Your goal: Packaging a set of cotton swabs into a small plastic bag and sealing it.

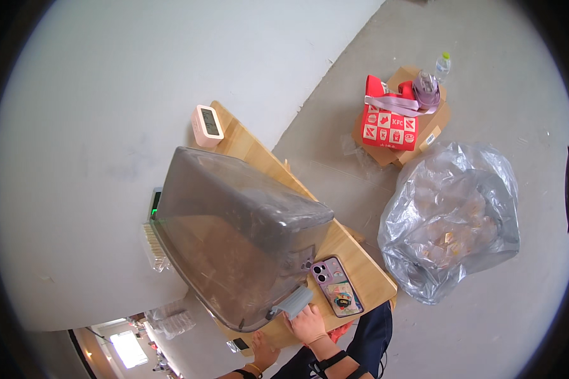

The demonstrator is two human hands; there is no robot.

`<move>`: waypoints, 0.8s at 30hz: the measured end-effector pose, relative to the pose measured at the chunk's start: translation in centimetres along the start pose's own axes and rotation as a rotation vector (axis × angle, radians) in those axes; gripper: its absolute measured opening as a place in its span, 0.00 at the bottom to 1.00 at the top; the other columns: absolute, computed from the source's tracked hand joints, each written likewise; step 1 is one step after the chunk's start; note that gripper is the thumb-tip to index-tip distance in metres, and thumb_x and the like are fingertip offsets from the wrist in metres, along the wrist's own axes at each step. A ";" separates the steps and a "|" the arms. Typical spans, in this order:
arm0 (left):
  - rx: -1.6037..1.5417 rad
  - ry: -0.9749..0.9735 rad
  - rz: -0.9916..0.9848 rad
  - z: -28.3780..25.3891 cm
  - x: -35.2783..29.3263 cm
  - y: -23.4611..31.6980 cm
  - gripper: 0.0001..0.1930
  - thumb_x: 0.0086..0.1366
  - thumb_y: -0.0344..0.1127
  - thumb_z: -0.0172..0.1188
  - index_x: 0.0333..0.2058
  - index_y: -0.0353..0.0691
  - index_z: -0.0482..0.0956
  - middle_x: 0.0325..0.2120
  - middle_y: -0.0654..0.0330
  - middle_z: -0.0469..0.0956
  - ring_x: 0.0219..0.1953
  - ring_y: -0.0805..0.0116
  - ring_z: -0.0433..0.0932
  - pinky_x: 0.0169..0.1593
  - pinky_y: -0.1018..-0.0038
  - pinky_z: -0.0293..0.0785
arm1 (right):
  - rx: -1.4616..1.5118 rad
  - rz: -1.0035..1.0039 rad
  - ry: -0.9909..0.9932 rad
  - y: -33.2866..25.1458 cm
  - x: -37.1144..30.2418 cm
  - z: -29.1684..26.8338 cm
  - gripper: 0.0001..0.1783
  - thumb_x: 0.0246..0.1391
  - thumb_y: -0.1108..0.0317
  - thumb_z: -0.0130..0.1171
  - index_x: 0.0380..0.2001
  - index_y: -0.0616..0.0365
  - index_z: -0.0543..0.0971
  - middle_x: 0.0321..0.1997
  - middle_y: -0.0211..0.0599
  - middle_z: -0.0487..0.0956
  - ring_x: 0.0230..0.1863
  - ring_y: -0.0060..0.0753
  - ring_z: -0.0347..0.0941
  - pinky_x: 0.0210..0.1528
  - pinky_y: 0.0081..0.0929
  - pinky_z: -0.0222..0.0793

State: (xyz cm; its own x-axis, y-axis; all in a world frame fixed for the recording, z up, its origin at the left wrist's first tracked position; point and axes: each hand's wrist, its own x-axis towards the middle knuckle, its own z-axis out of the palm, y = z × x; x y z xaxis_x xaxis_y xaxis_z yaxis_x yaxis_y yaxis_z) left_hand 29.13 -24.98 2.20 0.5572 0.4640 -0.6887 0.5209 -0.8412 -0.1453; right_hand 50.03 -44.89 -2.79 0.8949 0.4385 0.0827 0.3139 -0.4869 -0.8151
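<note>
A large translucent grey plastic storage bin (234, 234) lies tipped on its side on a small wooden table (360, 268), its open side facing the wall. My right hand (308, 322) rests on the table at the bin's near corner, fingers touching the grey latch handle (293, 301). My left hand (261, 350) grips the table's near edge below the bin. A phone in a purple case (336, 286) lies flat on the table just right of the bin.
A pink desk clock (207, 125) stands at the table's far end. On the concrete floor to the right sit a big clear plastic bag of items (452, 218), a cardboard box (437, 126) with a red bag (390, 123), and a bottle (443, 65).
</note>
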 end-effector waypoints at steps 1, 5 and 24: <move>0.006 -0.007 -0.006 -0.3 -0.1 0.4 0.59 0.53 0.48 0.71 0.72 0.23 0.43 0.72 0.28 0.44 0.74 0.30 0.47 0.74 0.43 0.44 | 0.008 0.006 -0.005 0.1 -0.1 0.1 0.09 0.58 0.54 0.61 0.35 0.45 0.80 0.37 0.25 0.76 0.44 0.32 0.72 0.44 0.36 0.63; 0.012 -0.082 -0.080 -1.3 -0.3 1.5 0.60 0.54 0.48 0.70 0.72 0.22 0.41 0.72 0.27 0.44 0.74 0.28 0.45 0.75 0.42 0.42 | 0.020 -0.030 0.022 0.4 -0.3 0.2 0.09 0.56 0.53 0.62 0.33 0.44 0.80 0.36 0.24 0.76 0.44 0.31 0.72 0.44 0.35 0.62; 0.045 0.003 0.007 0.0 -0.4 0.5 0.58 0.53 0.43 0.69 0.72 0.21 0.42 0.73 0.29 0.41 0.72 0.28 0.48 0.73 0.42 0.47 | -0.019 -0.015 -0.047 0.1 -0.4 0.1 0.11 0.56 0.54 0.62 0.38 0.45 0.81 0.41 0.27 0.78 0.48 0.32 0.72 0.45 0.37 0.62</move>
State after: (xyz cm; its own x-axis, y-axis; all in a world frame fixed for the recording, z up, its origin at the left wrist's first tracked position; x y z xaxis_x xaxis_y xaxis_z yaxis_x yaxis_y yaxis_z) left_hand 29.19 -25.55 2.40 0.5625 0.4588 -0.6878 0.4871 -0.8561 -0.1727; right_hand 49.69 -45.04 -2.91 0.8742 0.4808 0.0676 0.3336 -0.4937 -0.8031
